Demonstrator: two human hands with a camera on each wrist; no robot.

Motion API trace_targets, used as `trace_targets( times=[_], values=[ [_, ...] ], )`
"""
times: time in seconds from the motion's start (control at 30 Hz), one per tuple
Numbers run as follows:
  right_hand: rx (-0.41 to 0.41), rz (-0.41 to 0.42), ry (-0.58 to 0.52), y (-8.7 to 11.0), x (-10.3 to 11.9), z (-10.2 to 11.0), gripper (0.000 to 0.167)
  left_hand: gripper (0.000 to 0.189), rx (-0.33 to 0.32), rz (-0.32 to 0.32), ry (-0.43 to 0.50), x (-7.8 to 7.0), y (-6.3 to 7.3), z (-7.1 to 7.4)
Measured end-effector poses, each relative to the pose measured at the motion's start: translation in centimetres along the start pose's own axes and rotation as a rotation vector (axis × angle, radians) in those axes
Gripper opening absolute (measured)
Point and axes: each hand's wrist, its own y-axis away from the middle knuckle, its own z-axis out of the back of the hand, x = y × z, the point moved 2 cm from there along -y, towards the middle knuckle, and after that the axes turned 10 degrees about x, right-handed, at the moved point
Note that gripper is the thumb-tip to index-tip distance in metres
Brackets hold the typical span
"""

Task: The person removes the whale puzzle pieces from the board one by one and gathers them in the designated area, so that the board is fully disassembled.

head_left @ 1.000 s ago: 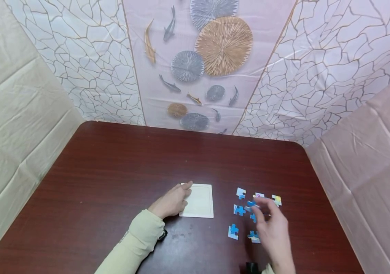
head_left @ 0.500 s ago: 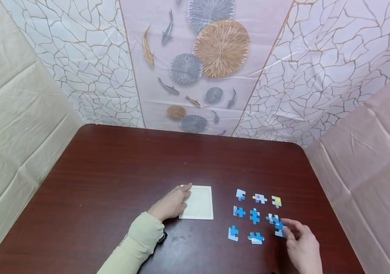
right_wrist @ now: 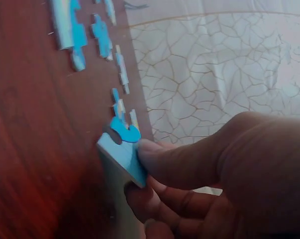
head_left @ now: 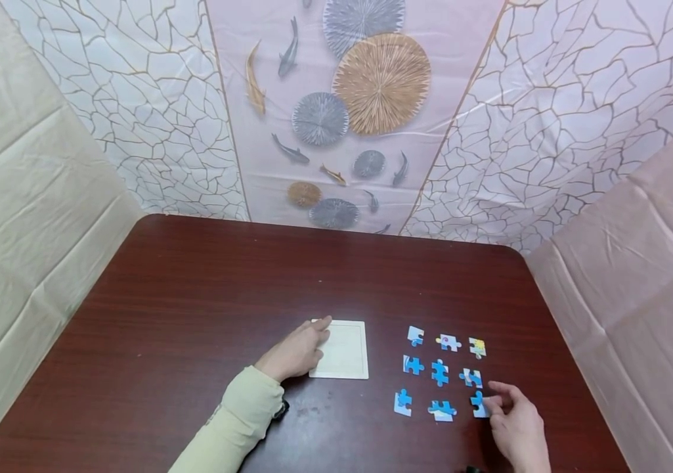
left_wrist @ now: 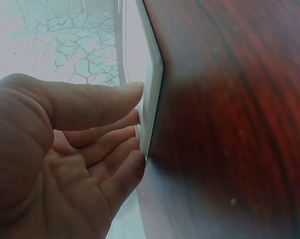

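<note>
In the head view my left hand (head_left: 295, 348) lies along the left side of a square white tray (head_left: 345, 351) with a raised border. The left wrist view shows the thumb and fingertips resting on the tray's edge (left_wrist: 152, 94), not wrapped round it. At the right, my right hand (head_left: 516, 420) pinches a blue jigsaw puzzle piece (head_left: 478, 406) by its outer side. That piece (right_wrist: 125, 154) tilts up off the dark tabletop in the right wrist view, the thumb on its face and a finger under its edge.
Several other jigsaw pieces (head_left: 439, 373), blue, white and yellow, lie spaced in rows between the tray and my right hand. The reddish-brown table (head_left: 224, 276) reaches back to a patterned cloth (head_left: 324, 118), with pale cloth on both sides.
My right hand has carried the blue piece from above the other pieces to the front right corner of the rows and lowered it. The left hand stays at the tray.
</note>
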Motion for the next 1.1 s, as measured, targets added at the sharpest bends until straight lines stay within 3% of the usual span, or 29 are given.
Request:
trace_targets(
  times=[0.27,0.5,0.73,1.1],
  values=[
    [-0.026,-0.070,0.003,-0.51,-0.04,-0.73,0.030,0.022,-0.008,-0.013,-0.009,0.03,0.07,0.04],
    [-0.063,-0.037,0.011,-0.24,-0.09,-0.72,0.032,0.021,-0.008,-0.011,-0.006,0.07,0.02,-0.06],
    [-0.050,-0.112,0.015,-0.36,0.31,-0.89,0.035,0.018,-0.009,-0.002,-0.001,0.06,0.04,-0.08],
    [-0.027,-0.100,0.050,-0.16,0.46,-0.73,0.038,0.017,-0.002,0.005,-0.002,-0.04,0.09,0.00]
  ],
)
